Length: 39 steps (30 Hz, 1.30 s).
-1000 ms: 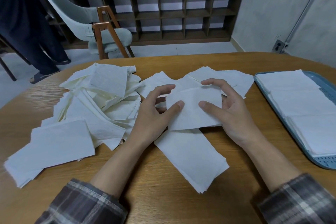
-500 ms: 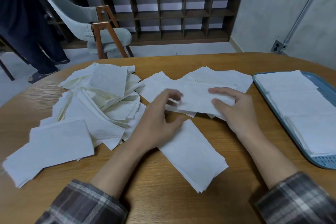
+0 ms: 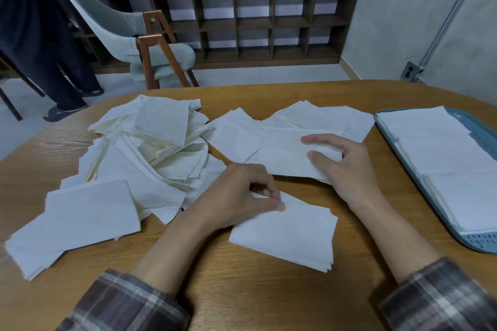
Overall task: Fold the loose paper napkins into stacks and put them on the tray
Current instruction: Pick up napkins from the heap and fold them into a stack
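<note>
Pinches a folded napkin (image 3: 285, 156) in the grip of the right hand (image 3: 349, 169). Seems to nip the corner of the near stack (image 3: 287, 236) with the left hand (image 3: 236, 196).

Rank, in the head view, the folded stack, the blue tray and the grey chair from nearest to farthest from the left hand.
1. Folded stack: under the left hand thumb.
2. Blue tray: table's right edge.
3. Grey chair: beyond the table, far left.

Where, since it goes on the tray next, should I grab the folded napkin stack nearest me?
Probably its two long edges, coming from both sides, thumbs on top: the folded white paper napkin stack lies flat and its layers are loose.
</note>
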Motion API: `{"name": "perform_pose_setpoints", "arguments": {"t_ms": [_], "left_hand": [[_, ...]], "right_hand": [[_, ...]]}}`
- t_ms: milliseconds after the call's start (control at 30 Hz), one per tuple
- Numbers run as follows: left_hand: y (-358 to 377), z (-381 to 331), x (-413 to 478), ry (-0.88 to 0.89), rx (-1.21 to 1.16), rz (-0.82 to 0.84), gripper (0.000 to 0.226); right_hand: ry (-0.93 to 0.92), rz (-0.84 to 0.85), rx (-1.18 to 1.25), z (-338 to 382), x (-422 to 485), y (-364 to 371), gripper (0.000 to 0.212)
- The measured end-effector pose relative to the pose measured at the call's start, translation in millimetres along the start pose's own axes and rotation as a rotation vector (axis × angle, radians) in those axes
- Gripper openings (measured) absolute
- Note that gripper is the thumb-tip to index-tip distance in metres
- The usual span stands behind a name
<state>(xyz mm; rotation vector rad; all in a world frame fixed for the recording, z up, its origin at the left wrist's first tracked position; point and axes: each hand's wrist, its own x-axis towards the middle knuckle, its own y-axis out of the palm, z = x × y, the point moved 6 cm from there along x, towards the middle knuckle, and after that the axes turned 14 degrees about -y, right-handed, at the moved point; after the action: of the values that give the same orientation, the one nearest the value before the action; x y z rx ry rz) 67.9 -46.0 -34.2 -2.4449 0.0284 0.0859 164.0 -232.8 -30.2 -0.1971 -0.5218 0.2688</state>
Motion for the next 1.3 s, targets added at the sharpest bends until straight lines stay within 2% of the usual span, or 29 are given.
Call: {"name": "perform_pose_setpoints", "arguments": {"t_ms": [300, 367, 467, 500, 667, 800, 1000, 1300], "left_hand": [[-12.3, -4.6, -2.5, -0.035, -0.22, -0.033, 0.002], [-19.3, -3.6, -1.5, -0.044, -0.308, -0.083, 0.002], [-26.7, -1.6, -0.2, -0.037, -0.389, -0.171, 0.001], [-27.7, -0.4, 0.0, -0.042, -0.405, -0.196, 0.0], [-33.0, 4.4, -0.3, -0.056, -0.422, -0.324, 0.005], [-35.3, 7.7, 0.2, -0.102, -0.474, -0.335, 0.025], [-40.3, 8.2, -2.5, -0.105, -0.489, -0.461, 0.02], [-35.2, 6.4, -2.1, -0.111, -0.467, -0.491, 0.02]], "right_hand": [[0.033, 0.038, 0.176, 1.2, -0.1, 6.3, 0.016], [0.08, 0.047, 0.273, -0.1, 0.3, 9.0, 0.024], [0.145, 0.098, 0.387, -2.2, -1.1, 13.9, 0.05], [0.148, 0.116, 0.408, -1.8, -2.0, 15.8, 0.051], [0.09, 0.187, 0.32, 7.3, -8.5, 21.9, 0.012], [0.108, 0.171, 0.271, 7.7, -9.2, 22.3, 0.012], [0.084, 0.243, 0.363, 16.1, -10.5, 26.2, 0.032], [-0.039, 0.309, 0.165, 24.6, -11.5, 31.4, 0.066]]}}
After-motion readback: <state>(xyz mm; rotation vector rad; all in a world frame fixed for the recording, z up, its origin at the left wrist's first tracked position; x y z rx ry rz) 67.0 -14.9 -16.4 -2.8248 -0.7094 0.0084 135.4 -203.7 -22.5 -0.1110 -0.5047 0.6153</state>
